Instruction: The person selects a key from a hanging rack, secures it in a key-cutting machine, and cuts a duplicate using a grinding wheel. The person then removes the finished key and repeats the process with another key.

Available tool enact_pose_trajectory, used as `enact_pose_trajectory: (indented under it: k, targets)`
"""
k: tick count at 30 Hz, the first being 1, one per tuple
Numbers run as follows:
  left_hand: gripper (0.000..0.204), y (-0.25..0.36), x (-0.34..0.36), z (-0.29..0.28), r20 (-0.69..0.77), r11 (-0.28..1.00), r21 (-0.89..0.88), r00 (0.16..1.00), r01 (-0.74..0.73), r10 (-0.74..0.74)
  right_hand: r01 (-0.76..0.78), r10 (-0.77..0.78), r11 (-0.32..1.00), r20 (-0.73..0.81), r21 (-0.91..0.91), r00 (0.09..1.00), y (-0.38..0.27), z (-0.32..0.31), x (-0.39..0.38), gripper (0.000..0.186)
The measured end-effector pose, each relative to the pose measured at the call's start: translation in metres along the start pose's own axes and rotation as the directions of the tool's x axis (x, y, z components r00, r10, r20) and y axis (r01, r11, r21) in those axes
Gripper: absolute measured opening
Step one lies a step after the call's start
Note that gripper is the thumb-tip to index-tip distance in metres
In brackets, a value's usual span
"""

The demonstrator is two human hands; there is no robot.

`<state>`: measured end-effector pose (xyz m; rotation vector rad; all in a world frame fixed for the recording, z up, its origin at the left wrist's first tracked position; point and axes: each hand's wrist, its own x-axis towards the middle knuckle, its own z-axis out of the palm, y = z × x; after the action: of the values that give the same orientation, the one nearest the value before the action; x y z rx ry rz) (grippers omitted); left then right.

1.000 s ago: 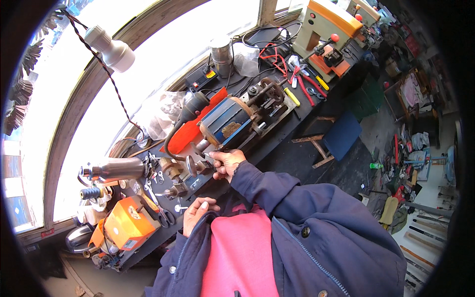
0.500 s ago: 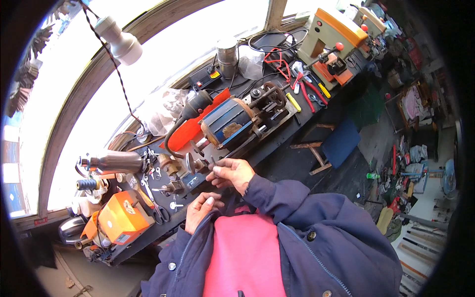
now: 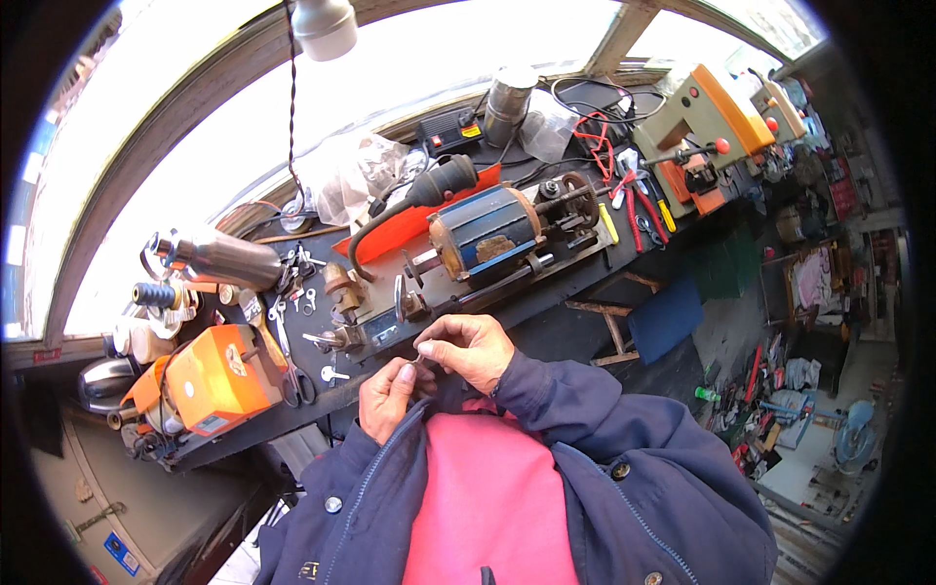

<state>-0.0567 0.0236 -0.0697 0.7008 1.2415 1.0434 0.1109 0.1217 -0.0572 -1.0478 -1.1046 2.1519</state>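
In front of my chest, the fingertips of both hands meet over a small thin metal piece, mostly hidden by the fingers. My right hand pinches it between thumb and curled fingers. From the other side my left hand closes thumb and finger on it. Just beyond the hands stands a bench machine with a blue motor, a cutting wheel and brass-coloured clamps. A loose key lies on the bench left of my left hand.
An orange machine, scissors, a metal flask and several keys crowd the bench's left. Red-handled pliers and a beige-orange machine occupy the right. A blue stool stands beyond the bench edge.
My left hand has come up to meet the right at the metal piece, which earlier stuck up from the right fingers alone. The right hand has lowered slightly; the view has shifted.
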Motion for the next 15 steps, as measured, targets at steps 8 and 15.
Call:
enact_pose_trajectory:
  k: [8, 15]
  targets:
    - [0.016, -0.008, -0.002, 0.002, -0.334, 0.958, -0.229, 0.938, -0.175, 0.092, -0.127, 0.132, 0.986, 0.038, -0.105, 0.991, -0.003, 0.0, 0.004, 0.015]
    - [0.02, -0.022, 0.002, 0.008, -0.237, 0.82, -0.543, 0.97, -0.182, 0.058, -0.16, 0.166, 0.983, 0.062, -0.091, 0.984, 0.0, -0.009, 0.011, 0.013]
